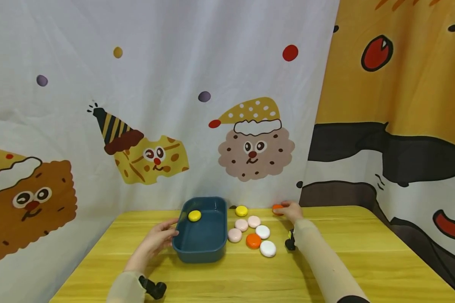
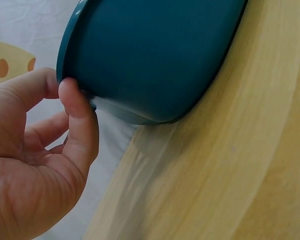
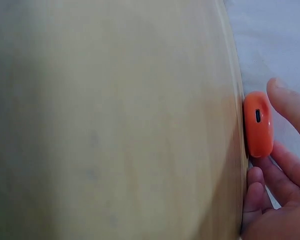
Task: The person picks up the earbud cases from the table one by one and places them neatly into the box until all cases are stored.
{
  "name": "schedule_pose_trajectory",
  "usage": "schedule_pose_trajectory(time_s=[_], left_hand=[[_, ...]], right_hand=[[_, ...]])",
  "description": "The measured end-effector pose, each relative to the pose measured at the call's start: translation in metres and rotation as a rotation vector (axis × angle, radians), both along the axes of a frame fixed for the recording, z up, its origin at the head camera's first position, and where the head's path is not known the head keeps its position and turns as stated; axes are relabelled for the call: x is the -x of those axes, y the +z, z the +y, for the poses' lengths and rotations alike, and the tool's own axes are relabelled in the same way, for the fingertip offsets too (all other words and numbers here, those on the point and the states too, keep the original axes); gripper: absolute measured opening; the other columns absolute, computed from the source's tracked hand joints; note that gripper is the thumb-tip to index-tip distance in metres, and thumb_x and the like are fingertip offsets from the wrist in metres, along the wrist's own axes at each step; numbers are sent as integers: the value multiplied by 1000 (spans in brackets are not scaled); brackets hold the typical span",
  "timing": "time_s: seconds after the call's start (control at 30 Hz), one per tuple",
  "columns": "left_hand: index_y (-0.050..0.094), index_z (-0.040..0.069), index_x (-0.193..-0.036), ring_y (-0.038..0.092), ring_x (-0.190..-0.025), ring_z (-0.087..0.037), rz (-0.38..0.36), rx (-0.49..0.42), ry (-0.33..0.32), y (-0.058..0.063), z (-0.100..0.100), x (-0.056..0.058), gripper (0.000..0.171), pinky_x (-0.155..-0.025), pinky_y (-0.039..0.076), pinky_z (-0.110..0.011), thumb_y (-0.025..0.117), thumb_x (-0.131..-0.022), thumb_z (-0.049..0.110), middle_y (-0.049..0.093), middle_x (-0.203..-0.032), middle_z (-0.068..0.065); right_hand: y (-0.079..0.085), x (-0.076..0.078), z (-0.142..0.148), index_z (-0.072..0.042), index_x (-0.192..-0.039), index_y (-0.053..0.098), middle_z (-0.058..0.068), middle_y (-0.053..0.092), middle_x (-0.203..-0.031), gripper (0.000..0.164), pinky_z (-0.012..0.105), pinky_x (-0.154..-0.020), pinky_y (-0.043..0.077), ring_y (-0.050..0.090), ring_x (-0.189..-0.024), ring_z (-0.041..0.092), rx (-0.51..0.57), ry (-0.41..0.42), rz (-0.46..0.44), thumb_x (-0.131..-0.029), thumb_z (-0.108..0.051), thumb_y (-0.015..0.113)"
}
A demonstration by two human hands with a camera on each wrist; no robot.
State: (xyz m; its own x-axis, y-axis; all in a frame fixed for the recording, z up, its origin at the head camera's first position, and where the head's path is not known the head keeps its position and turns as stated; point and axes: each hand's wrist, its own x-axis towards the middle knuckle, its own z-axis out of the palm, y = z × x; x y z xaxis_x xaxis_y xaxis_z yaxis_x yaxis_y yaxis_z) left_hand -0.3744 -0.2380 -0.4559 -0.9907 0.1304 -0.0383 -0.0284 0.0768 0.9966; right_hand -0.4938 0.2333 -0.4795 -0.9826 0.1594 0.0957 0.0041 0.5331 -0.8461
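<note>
My left hand (image 1: 160, 238) is at the left side of a dark teal rectangular bin (image 1: 200, 257), pinching its rim with thumb (image 2: 79, 112) and curled index finger. Inside the bin lies a yellow round disc (image 1: 194, 216). Far back on the right, my right hand (image 1: 293, 211) holds an orange round disc (image 3: 258, 125) between thumb and fingers at the table's back edge. A small port-like slot shows in that disc's side in the right wrist view.
Right of the bin, several loose discs lie on the wooden table (image 1: 250, 277): a yellow one (image 1: 241, 211), pink ones (image 1: 234, 235), white ones (image 1: 268, 248) and another orange one (image 1: 253, 240). A printed curtain (image 1: 204, 168) hangs right behind the table's back edge.
</note>
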Motion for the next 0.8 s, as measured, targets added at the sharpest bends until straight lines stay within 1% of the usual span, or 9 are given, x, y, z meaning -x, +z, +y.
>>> schedule_pose_trajectory(time_s=[0.1,0.13,0.37,0.6,0.8], left_hand=[[34,-6,-147,52,-68,-13,2,-5,-11,0,0,0,58,-58,48,-23,55,-93,1,54,-94,-8],[34,-6,-147,52,-68,-13,3,-5,-11,0,0,0,59,-58,48,-23,56,-93,2,54,-94,-8],[34,-6,-147,52,-68,-12,4,-3,-15,1,0,-1,60,-58,48,-23,58,-92,3,55,-96,-8],[34,-5,-147,49,-65,-11,5,-6,-17,2,-1,-2,59,-58,48,-22,56,-93,2,53,-93,-7],[32,-6,-147,50,-66,-11,1,-4,-28,2,-1,-3,59,-57,48,-22,56,-93,3,53,-92,-7]], right_hand=[[-1,1,1,11,-123,58,30,56,-123,66,50,-102,36,50,-113,43,4,4,10,-76,-27,82],[1,-1,-1,12,-124,56,31,54,-126,60,51,-103,35,48,-115,44,6,6,-1,-78,-19,78],[2,-1,0,13,-122,57,31,54,-124,56,51,-101,37,48,-114,44,-1,14,13,-77,-14,76],[1,1,-2,11,-122,58,29,55,-124,55,50,-100,38,49,-111,41,-6,11,-8,-77,-14,77],[0,2,-1,13,-121,59,30,56,-122,56,50,-98,39,51,-107,41,-30,43,2,-74,-11,80]])
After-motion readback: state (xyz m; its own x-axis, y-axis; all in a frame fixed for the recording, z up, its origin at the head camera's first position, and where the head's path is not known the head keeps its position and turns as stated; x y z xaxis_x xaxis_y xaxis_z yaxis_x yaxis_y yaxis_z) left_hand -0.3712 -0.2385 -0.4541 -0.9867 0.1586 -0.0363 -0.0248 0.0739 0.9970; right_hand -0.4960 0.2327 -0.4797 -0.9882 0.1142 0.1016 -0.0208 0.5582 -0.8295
